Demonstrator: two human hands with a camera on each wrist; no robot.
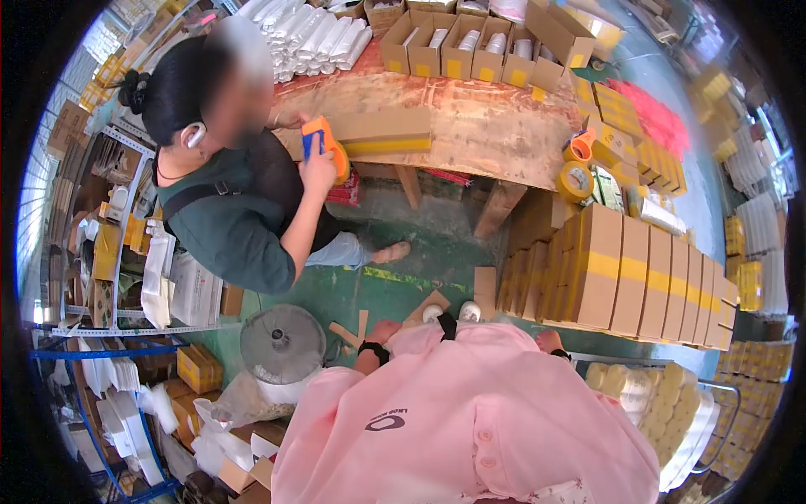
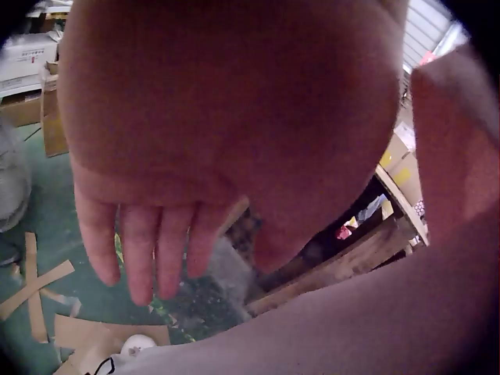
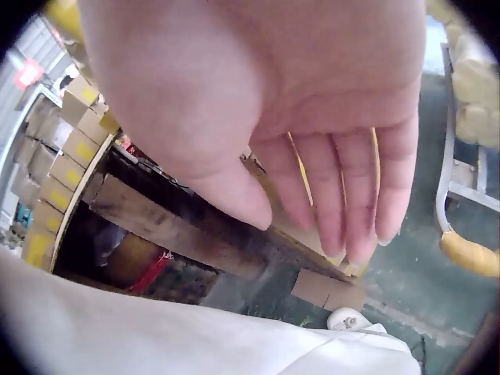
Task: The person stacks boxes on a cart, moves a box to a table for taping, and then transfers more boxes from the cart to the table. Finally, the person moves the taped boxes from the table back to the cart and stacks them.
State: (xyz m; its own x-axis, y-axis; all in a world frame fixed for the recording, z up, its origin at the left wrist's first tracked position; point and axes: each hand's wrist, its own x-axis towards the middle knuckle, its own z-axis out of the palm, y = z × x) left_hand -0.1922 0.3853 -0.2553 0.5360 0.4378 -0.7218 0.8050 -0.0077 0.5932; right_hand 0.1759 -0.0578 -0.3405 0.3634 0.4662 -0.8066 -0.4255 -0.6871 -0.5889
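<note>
Hands empty | left hand (image 2: 226,117): fingers straight, side by side, above cardboard scraps (image 2: 35,285) | right hand (image 3: 258,101): fingers relaxed, together

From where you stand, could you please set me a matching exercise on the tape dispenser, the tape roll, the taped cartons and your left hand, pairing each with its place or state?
1 tape dispenser
2 tape roll
3 taped cartons
4 left hand

A standing in a row on the floor
B open, holding nothing
C gripped by the other person
D by the wooden table's right end

Pairs: 1-C, 2-D, 3-A, 4-B
</note>
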